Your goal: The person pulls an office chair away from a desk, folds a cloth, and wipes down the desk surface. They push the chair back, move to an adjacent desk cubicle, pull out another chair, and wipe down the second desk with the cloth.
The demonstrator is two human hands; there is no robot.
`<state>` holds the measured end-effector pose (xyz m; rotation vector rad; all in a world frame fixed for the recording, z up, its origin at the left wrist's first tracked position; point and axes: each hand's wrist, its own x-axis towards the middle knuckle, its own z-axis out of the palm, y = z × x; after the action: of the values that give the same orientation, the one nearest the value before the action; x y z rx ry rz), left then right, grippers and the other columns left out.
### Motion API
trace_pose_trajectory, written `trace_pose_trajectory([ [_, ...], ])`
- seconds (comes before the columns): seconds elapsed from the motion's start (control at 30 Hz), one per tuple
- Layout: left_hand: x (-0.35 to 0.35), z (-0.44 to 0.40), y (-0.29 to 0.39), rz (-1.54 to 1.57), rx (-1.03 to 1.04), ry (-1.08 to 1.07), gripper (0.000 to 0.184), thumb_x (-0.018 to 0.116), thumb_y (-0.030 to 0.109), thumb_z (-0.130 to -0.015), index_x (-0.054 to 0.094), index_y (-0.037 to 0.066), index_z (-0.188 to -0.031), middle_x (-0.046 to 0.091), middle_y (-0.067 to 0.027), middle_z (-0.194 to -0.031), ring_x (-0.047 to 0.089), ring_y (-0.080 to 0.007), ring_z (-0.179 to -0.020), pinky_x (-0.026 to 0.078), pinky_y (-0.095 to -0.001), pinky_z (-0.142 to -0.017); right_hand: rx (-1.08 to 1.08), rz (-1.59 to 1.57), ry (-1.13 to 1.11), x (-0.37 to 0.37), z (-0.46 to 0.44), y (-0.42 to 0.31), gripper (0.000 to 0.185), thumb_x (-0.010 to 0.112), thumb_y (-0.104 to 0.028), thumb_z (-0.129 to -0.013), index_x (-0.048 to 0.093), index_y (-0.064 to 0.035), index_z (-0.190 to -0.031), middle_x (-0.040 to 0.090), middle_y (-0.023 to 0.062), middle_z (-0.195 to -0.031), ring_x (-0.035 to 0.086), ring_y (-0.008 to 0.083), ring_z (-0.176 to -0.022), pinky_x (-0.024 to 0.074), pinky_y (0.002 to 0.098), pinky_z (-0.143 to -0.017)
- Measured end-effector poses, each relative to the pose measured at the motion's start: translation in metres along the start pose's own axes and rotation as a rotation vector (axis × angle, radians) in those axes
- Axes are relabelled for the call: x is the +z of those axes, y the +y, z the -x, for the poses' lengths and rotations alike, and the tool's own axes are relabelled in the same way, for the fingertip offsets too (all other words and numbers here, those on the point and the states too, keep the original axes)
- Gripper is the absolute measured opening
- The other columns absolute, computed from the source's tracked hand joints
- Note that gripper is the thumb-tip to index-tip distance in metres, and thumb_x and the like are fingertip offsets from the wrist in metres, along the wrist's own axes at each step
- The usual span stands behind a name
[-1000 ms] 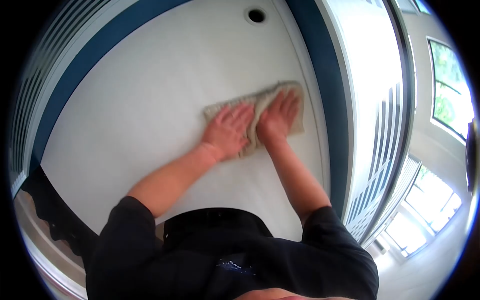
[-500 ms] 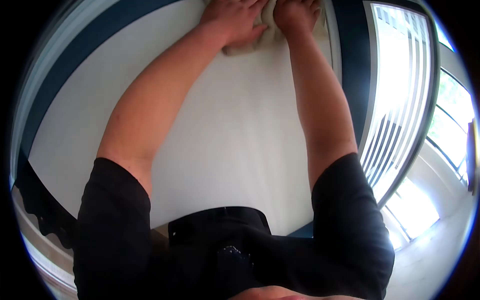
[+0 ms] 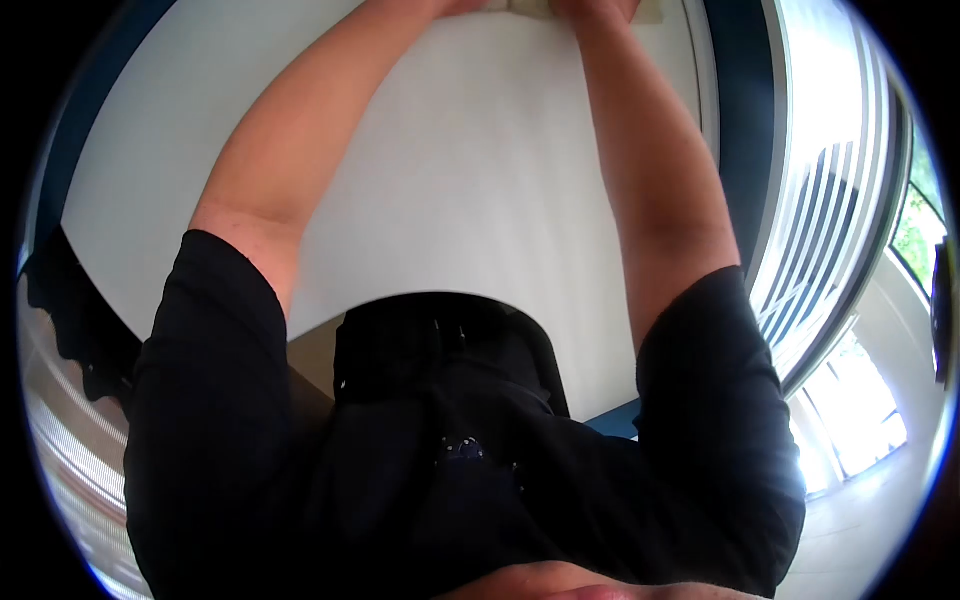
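Fingers mostly cropped, I cannot tell whether they're together; beige cloth (image 3: 528,7) lies by my left hand (image 3: 458,6) and right hand (image 3: 598,9), wide white surface (image 3: 480,170) between my forearms (image 3: 310,120), blue border (image 3: 742,100) beyond.

Plenty of daylight here, pouring in from the right of the hands (image 3: 598,9), where the window (image 3: 855,410) burns out almost to white and the slatted panel (image 3: 825,100) flares with glare! Nearer the body than the hands, the counter (image 3: 480,180) shows pale and evenly lit, barely shaded, while the black shirt (image 3: 420,500) behind sinks so dark its folds nearly vanish. Fisheye everywhere: straight edges bow, blue fringes the rim, black swallows the corners, and the hands are cropped, slightly soft.
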<state>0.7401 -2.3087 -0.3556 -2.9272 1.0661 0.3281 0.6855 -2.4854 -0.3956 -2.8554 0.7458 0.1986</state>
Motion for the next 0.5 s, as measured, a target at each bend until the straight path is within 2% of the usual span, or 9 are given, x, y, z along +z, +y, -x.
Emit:
trace_pose_trajectory([
  [0.07,0.016,0.049,0.033,-0.072,0.070,0.008,0.077,0.045,0.059,-0.103,0.033,0.017,-0.166,0.021,-0.0056,-0.176,0.012,-0.0357,-0.163,0.008,-0.0621,-0.129,0.021,0.020,-0.009,-0.001,0.057,0.030,0.077,0.041,-0.050,-0.105,0.023,-0.0110,-0.169,0.019,0.0134,-0.176,0.017,0.0348,-0.162,0.0191,0.0530,-0.129],
  [0.1,0.013,0.106,0.009,-0.126,0.069,0.072,0.074,0.042,0.055,-0.105,0.033,0.014,-0.166,0.024,-0.0066,-0.175,0.017,-0.0322,-0.162,0.011,-0.0556,-0.130,0.027,-0.026,-0.055,-0.003,0.103,-0.007,0.077,0.040,-0.051,-0.105,0.023,-0.0105,-0.169,0.018,0.0149,-0.176,0.015,0.0361,-0.162,0.0181,0.0545,-0.129],
  [0.13,0.014,0.116,0.041,-0.146,0.073,0.084,0.074,0.042,0.055,-0.105,0.033,0.014,-0.166,0.024,-0.0066,-0.175,0.017,-0.0322,-0.162,0.011,-0.0556,-0.130,0.039,-0.069,-0.093,-0.011,0.114,0.020,0.077,0.038,-0.052,-0.105,0.023,-0.0101,-0.168,0.017,0.0165,-0.176,0.014,0.0375,-0.162,0.0171,0.0559,-0.129],
  [0.2,-0.004,0.108,0.117,-0.142,0.051,-0.095,0.082,0.050,0.062,-0.100,0.031,0.018,-0.167,0.021,-0.0014,-0.176,0.017,-0.0306,-0.162,0.013,-0.0656,-0.127,-0.056,-0.093,0.045,-0.018,0.132,0.103,0.077,0.045,-0.049,-0.103,0.031,-0.0052,-0.164,0.024,0.0214,-0.173,0.020,0.0440,-0.159,0.0176,0.0595,-0.127],
  [0.27,-0.015,0.098,0.215,-0.149,0.038,-0.211,0.082,0.042,0.067,-0.101,0.027,0.022,-0.168,0.015,-0.0011,-0.178,0.010,-0.0338,-0.163,0.009,-0.0732,-0.123,0.013,-0.107,-0.030,-0.042,0.144,0.191,0.075,0.045,-0.049,-0.104,0.029,-0.0118,-0.167,0.021,0.0160,-0.175,0.015,0.0407,-0.161,0.0127,0.0586,-0.129],
  [0.33,-0.026,0.100,0.308,-0.041,0.039,-0.274,0.086,0.050,0.064,-0.098,0.026,0.019,-0.169,0.013,-0.0057,-0.178,0.008,-0.0361,-0.163,0.011,-0.0718,-0.124,0.088,-0.119,-0.244,-0.081,0.165,0.273,0.078,0.045,-0.049,-0.105,0.020,-0.0115,-0.169,0.009,0.0137,-0.178,0.002,0.0374,-0.164,0.0038,0.0567,-0.130],
  [0.37,-0.042,0.106,0.331,-0.019,0.043,-0.297,0.085,0.049,0.063,-0.099,0.027,0.019,-0.168,0.012,-0.0067,-0.178,0.007,-0.0371,-0.163,0.010,-0.0716,-0.124,0.085,-0.087,-0.269,-0.097,0.175,0.292,0.078,0.044,-0.049,-0.105,0.020,-0.0112,-0.169,0.009,0.0137,-0.178,0.002,0.0375,-0.164,0.0043,0.0569,-0.130],
  [0.5,-0.083,0.000,0.591,0.107,0.120,-0.391,0.080,0.048,0.058,-0.101,0.031,0.017,-0.167,0.012,-0.0081,-0.178,0.006,-0.0399,-0.163,0.004,-0.0700,-0.125,0.201,-0.025,-0.363,-0.180,0.150,0.554,0.079,0.049,-0.043,-0.104,0.020,-0.0099,-0.169,0.008,0.0149,-0.178,0.003,0.0394,-0.163,0.0074,0.0582,-0.130],
])
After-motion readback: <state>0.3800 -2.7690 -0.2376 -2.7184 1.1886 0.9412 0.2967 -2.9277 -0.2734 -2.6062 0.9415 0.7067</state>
